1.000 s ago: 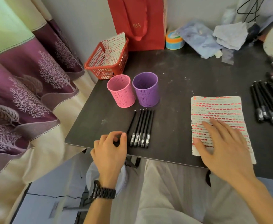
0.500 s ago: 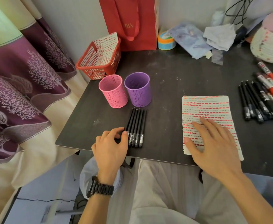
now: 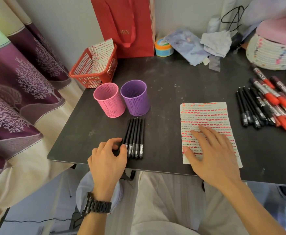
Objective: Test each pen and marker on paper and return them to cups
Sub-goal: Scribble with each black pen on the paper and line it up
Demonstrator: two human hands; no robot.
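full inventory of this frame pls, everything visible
table: 1, dark grey, under everything
pink cup: 1, pink, left of purple cup
purple cup: 1, purple, centre-left
black pens: about six, black, row before the cups
paper: 1, white with red marks, centre-right
pens and markers: pile, black and red, right edge
basket: 1, red, back left, marked sheet inside
bag: 1, red, against wall
left hand: pinches leftmost pen
right hand: flat on paper
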